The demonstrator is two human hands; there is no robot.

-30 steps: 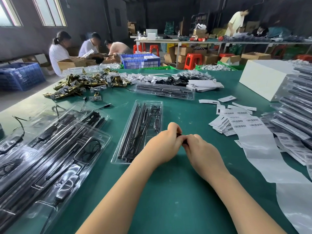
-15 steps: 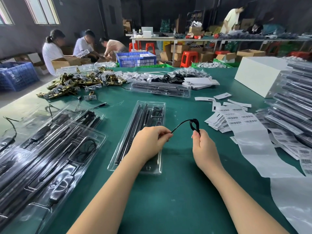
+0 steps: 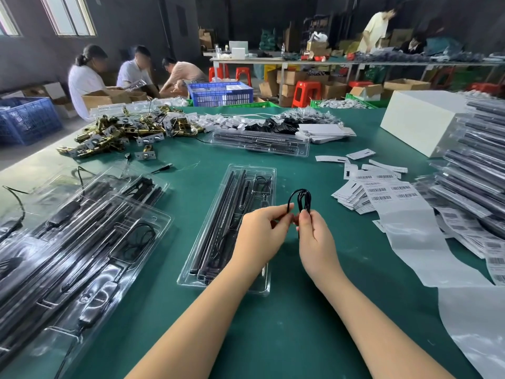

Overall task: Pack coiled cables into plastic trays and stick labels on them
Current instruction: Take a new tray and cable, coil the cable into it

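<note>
A thin black cable (image 3: 300,199) stands in small loops above my two hands. My left hand (image 3: 262,236) pinches one side of the loops, and my right hand (image 3: 314,239) pinches the other side. Both hands hover over the near right part of a clear plastic tray (image 3: 232,187) that lies lengthwise on the green table and holds black rods and a coiled cable. Barcode labels (image 3: 382,191) on a white backing strip lie to the right of the tray.
Filled clear trays (image 3: 82,236) overlap at the left. More packed trays (image 3: 481,170) are stacked at the right beside a white box (image 3: 420,127). Brass hardware (image 3: 114,132) and another tray (image 3: 262,143) lie farther back. Several people work beyond the table.
A second ago both hands were pressed together on the cable. They then drew apart with a stretch of cable between them. Now they are close again with the cable gathered into loops.
</note>
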